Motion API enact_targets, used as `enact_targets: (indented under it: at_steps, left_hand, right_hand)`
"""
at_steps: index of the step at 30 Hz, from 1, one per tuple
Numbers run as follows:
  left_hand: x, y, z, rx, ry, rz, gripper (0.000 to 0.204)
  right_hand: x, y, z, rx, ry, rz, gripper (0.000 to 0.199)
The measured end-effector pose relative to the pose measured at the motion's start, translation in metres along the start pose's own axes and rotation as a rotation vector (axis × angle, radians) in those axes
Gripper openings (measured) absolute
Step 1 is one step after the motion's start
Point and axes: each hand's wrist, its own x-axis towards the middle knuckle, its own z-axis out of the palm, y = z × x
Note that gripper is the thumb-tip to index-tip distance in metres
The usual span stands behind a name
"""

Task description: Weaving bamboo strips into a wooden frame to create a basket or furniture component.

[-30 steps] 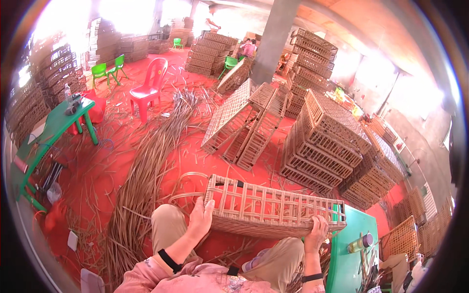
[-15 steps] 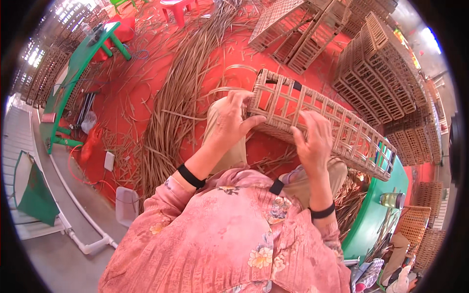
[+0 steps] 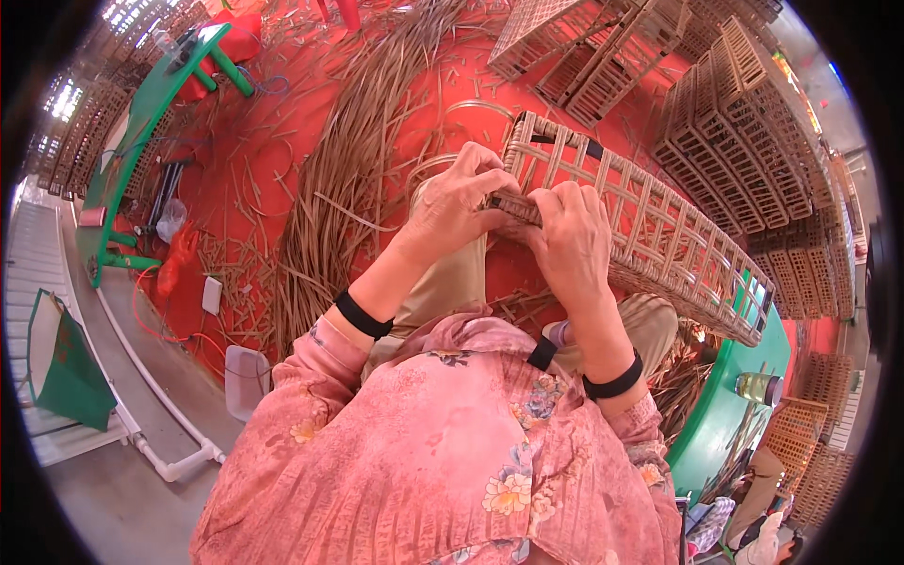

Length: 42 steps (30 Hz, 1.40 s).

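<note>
Left hand (image 3: 459, 202) and right hand (image 3: 571, 231), close together, pinch the basket's (image 3: 659, 290) near-left corner; squeezing too hard might crack it

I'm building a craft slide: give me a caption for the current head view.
Left hand and right hand grip the left end of a woven frame, long strips strewn nearby.

red floor (image 3: 212, 151), green tables (image 3: 718, 414)
</note>
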Motion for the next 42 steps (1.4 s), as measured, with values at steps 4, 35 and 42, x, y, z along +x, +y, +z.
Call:
enact_targets:
  at_steps: [4,35,42]
  left_hand:
    - [0.005,0.003,-0.003,-0.019,-0.026,0.01,0.04]
    - [0.015,0.055,0.068,0.306,0.024,0.308,0.045]
    - [0.015,0.064,0.078,0.293,0.044,0.3,0.04]
  right_hand:
    - [0.008,0.008,-0.001,0.112,-0.054,0.031,0.031]
    - [-0.062,0.064,-0.035,-0.064,0.141,0.067,0.044]
    - [-0.055,0.074,-0.042,0.021,-0.003,0.007,0.036]
